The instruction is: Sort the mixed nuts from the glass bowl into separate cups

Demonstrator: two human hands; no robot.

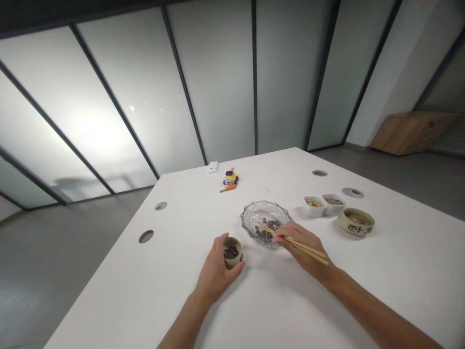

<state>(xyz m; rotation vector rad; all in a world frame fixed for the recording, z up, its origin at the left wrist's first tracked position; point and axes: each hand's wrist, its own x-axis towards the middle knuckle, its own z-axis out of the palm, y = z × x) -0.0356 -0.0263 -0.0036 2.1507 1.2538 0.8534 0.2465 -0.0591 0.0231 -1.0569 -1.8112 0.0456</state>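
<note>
My left hand point(217, 265) is closed around a small beige ceramic cup point(239, 260), which stands on the white table. Several dark beans point(231, 252) lie inside the cup. Held in my right hand point(301, 246) is a pair of wooden chopsticks point(308, 249), their tips pointing down into a scalloped clear glass bowl point(250, 215). More dark beans point(271, 224) are scattered across the bottom of that bowl, close to the chopstick tips. Whether the tips pinch a bean is too small to tell.
Right of the glass bowl stand two joined white dishes point(315, 211) with small pieces inside, and a beige bowl point(358, 228) with dark characters. Farther back are a yellow toy vehicle point(230, 178), an orange carrot-shaped thing point(229, 188) and a white device point(212, 167). Round holes pierce the table.
</note>
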